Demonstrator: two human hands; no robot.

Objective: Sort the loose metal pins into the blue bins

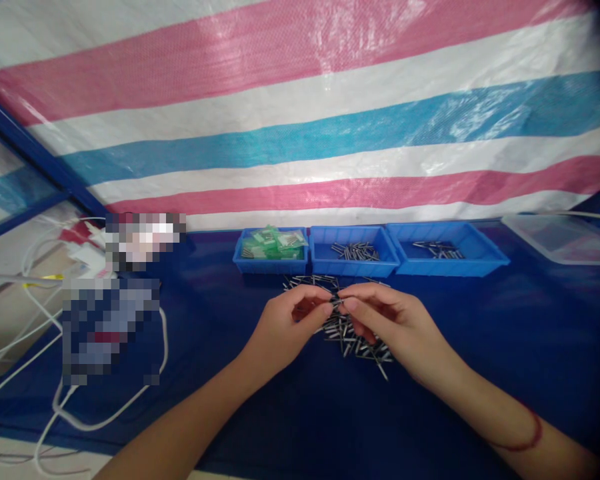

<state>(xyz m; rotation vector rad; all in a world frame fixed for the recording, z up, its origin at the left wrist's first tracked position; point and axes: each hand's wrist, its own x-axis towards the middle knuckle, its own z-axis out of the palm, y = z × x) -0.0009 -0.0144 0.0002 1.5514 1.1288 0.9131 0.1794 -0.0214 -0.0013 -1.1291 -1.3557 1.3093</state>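
My left hand (285,327) and my right hand (395,320) meet above a loose pile of small metal pins (347,340) on the blue table. Each hand is closed in a pinch, thumb against fingers. Between the fingertips is a slim metal pin (337,302), silvery with a dark part, which both hands hold. Its exact kind is too small to make out. More pins in the pile stick out behind and below the fingers, and the hands hide part of it.
Behind the pile stand three blue bins: one with green-and-clear packets (275,243), a middle bin (353,268) and a right bin (455,268) with metal pins. A clear plastic container (555,240) lies at right. White cables (165,347) and blurred objects occupy the left. A striped sheet (300,147) hangs behind.
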